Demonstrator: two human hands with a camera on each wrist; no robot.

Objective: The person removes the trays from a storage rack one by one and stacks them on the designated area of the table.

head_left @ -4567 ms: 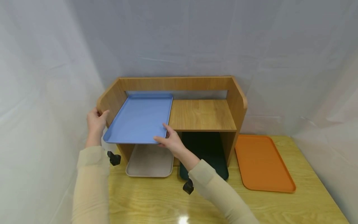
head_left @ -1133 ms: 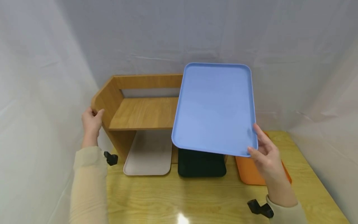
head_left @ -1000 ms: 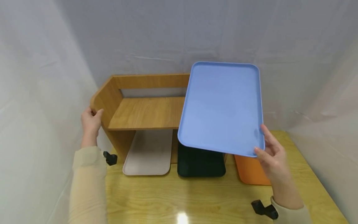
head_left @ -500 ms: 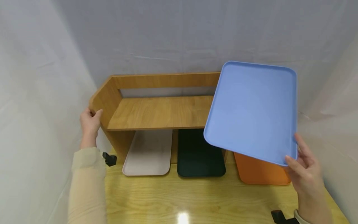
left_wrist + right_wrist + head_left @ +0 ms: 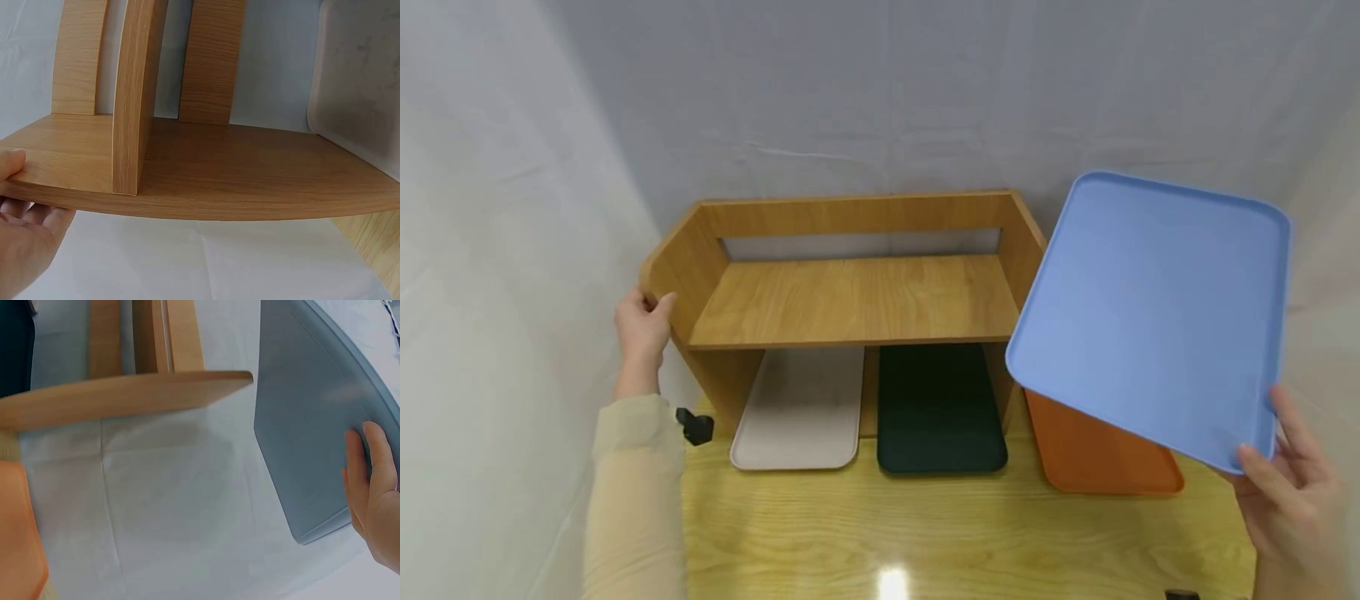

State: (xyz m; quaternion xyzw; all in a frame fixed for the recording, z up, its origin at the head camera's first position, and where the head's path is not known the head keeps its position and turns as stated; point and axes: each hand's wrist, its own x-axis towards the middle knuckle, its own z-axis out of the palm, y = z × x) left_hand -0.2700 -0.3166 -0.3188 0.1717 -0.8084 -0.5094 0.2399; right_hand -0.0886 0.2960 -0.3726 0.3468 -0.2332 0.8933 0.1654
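My right hand [image 5: 1296, 492] holds a blue tray [image 5: 1157, 317] by its near right corner, thumb on top and fingers spread under it. The tray hangs tilted in the air to the right of a wooden shelf unit [image 5: 857, 300], overlapping its right side panel in the head view. In the right wrist view the underside of the blue tray [image 5: 319, 419] shows with fingers flat against it. At the far left, my left hand [image 5: 643, 333] grips the front edge of the shelf's left side panel [image 5: 250, 200], thumb inside and fingers outside.
Below the shelf board, a pale beige tray [image 5: 801, 417] lies in the left compartment and a dark green tray [image 5: 940, 417] in the right one, both jutting forward. An orange tray [image 5: 1101, 454] lies on the wooden table [image 5: 820, 533], right of the unit. White sheeting [image 5: 865, 100] surrounds it.
The blue tray has been lifted off the shelf's left half and carried right, past the unit, tilting clockwise. My right hand moved with it; the left hand stays on the side panel.
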